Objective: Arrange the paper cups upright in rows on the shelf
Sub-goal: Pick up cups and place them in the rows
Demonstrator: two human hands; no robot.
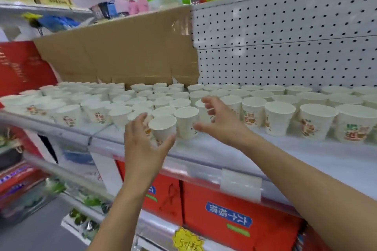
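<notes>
Bare-armed, the person reaches up from the bottom edge of the frame toward the shelf (285, 149). From the left edge, paper cups (120, 116) stand upright on it in crowded, uneven rows, backed by a cardboard sheet (122, 51). At centre left, the left hand (142, 144) brackets a front cup (162, 128), which is upright just ahead of the rows. Its grip is wide, with the fingers nearly straight just left of the cup and the thumb against the cup's lower wall. The cup's base is hidden.

Right of centre, the right hand (220, 120) hovers above the cups, fingers loosely curled, its grip wide and holding nothing. Further right the rows run tidier before a white pegboard (285, 36). Red cartons (234, 220) sit beneath the shelf.
</notes>
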